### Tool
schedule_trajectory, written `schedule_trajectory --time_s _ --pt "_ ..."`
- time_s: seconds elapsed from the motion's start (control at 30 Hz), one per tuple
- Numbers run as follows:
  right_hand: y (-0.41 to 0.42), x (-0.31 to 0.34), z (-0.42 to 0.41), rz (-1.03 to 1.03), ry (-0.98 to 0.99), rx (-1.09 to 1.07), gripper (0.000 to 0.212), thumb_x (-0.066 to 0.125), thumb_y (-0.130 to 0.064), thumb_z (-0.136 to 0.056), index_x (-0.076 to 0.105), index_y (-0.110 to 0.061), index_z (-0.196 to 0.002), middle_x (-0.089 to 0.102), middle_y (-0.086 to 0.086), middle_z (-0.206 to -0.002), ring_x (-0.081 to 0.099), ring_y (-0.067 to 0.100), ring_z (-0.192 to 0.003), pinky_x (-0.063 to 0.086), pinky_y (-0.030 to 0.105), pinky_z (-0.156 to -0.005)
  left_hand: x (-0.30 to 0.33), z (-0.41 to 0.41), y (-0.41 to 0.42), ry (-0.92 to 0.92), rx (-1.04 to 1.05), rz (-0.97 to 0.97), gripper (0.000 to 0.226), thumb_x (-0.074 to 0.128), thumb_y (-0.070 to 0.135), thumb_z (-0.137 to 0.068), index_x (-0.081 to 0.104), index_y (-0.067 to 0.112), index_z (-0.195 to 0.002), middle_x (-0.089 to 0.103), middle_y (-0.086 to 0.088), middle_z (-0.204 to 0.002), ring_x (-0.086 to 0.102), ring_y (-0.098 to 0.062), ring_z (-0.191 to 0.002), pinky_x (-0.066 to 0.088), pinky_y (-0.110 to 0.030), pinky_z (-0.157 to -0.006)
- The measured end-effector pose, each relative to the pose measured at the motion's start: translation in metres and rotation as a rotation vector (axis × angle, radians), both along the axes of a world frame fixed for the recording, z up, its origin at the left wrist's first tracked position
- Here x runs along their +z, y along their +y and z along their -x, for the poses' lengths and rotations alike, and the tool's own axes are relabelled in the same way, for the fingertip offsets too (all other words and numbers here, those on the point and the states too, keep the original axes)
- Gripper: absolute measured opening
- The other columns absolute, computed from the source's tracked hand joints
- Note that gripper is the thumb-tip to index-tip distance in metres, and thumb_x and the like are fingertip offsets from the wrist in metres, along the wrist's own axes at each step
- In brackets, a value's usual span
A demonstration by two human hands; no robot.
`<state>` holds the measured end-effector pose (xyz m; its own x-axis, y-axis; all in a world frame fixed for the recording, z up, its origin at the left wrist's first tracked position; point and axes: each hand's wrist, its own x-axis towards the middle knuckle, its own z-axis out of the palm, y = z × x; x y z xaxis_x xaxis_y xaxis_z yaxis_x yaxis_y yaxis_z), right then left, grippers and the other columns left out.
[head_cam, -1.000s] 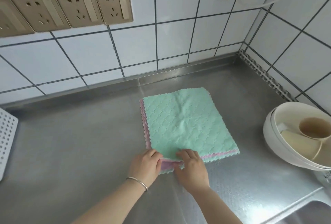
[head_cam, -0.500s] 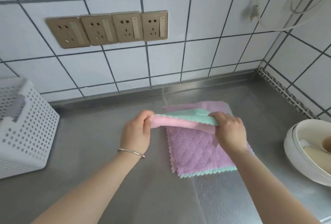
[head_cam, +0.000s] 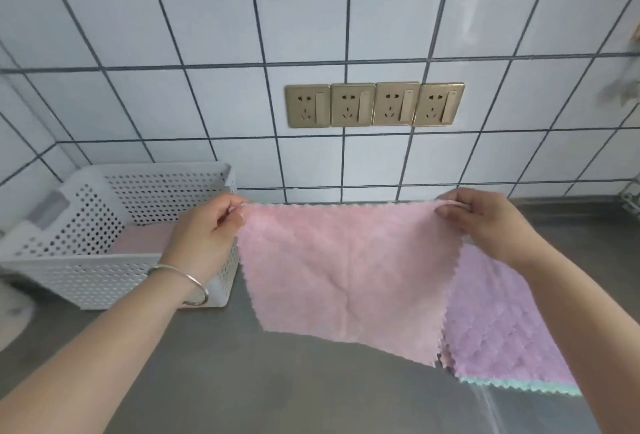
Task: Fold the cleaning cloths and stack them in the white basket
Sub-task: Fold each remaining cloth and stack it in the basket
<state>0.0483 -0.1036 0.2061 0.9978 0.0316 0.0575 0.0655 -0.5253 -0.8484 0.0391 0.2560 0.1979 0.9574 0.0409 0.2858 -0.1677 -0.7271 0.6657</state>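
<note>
A pink cleaning cloth (head_cam: pixel 346 267) hangs spread out in the air above the steel counter. My left hand (head_cam: pixel 207 236) pinches its upper left corner and my right hand (head_cam: pixel 485 222) pinches its upper right corner. Behind and below it on the right lies a pile of cloths (head_cam: pixel 498 336), purple on top with a green edge showing underneath. The white perforated basket (head_cam: pixel 86 277) stands at the left by the wall, just left of my left hand. A pink cloth (head_cam: pixel 142 241) lies flat inside it.
The steel counter (head_cam: pixel 242 381) runs below, backed by a white tiled wall with a row of gold sockets (head_cam: pixel 374 105). A white rounded object shows blurred at the far left edge (head_cam: pixel 10 309).
Both hands took the top cloth off the pile, lifted it and spread it open with its pink side towards me. My view swung left and up, bringing the basket into sight.
</note>
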Motion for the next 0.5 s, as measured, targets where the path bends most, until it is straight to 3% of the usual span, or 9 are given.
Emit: schedule_trajectory --time_s 0.1,0.17,0.27,0.33,0.4,0.5 --pt "0.025 -0.009 -0.026 -0.012 0.042 -0.035 0.021 0.057 -0.018 -0.091 0.063 -0.022 -0.072 0.054 -0.004 -0.061 0.047 0.016 -0.062 0.039 0.026 -0.062 0.000 -0.024 0.023 0.075 0.004 0.070 0.018 0.051 0.027 -0.089 0.065 0.037 -0.085 0.069 -0.013 -0.085 0.063 -0.030 -0.075 0.053 -0.043 -0.084" --pt "0.041 -0.013 -0.037 -0.007 0.041 -0.053 0.020 0.057 -0.020 -0.091 0.064 -0.023 -0.073 0.056 -0.004 -0.064 0.049 0.020 -0.066 0.040 0.029 -0.068 0.002 -0.035 0.033 0.063 0.038 0.019 0.021 0.048 0.014 -0.093 0.066 0.024 -0.095 0.067 -0.012 -0.084 0.060 -0.024 -0.067 0.054 -0.037 -0.080" --pt "0.054 -0.001 -0.034 -0.091 -0.091 -0.127 0.014 0.055 -0.020 -0.092 0.064 -0.024 -0.082 0.059 -0.007 -0.071 0.053 0.014 -0.070 0.043 0.026 -0.070 0.017 -0.038 0.039 -0.027 0.048 0.090 0.022 0.049 0.010 -0.092 0.063 0.027 -0.089 0.067 -0.006 -0.084 0.062 -0.025 -0.076 0.053 -0.038 -0.084" --pt "0.058 0.013 -0.021 -0.132 -0.166 -0.135 0.014 0.056 -0.018 -0.092 0.064 -0.025 -0.083 0.061 -0.008 -0.073 0.054 0.007 -0.069 0.042 0.015 -0.064 0.023 -0.028 0.044 -0.089 0.023 0.147 0.026 0.051 0.009 -0.091 0.061 0.032 -0.083 0.066 0.002 -0.082 0.061 -0.021 -0.082 0.051 -0.040 -0.090" --pt "0.057 0.017 -0.003 -0.148 -0.179 -0.107 0.019 0.057 -0.016 -0.091 0.064 -0.027 -0.078 0.064 -0.014 -0.069 0.055 -0.003 -0.064 0.040 0.007 -0.060 0.020 -0.010 0.047 -0.142 -0.012 0.192 0.032 0.052 0.011 -0.091 0.061 0.040 -0.082 0.066 0.012 -0.082 0.060 -0.013 -0.079 0.049 -0.030 -0.086" --pt "0.052 -0.001 0.021 -0.118 -0.118 -0.086 0.016 0.060 -0.012 -0.088 0.065 -0.022 -0.076 0.064 -0.024 -0.059 0.053 -0.010 -0.058 0.036 -0.001 -0.056 -0.005 0.025 0.044 -0.162 -0.094 0.179 0.018 0.049 0.037 -0.083 0.062 0.048 -0.083 0.064 0.033 -0.082 0.056 0.013 -0.075 0.042 -0.006 -0.073"
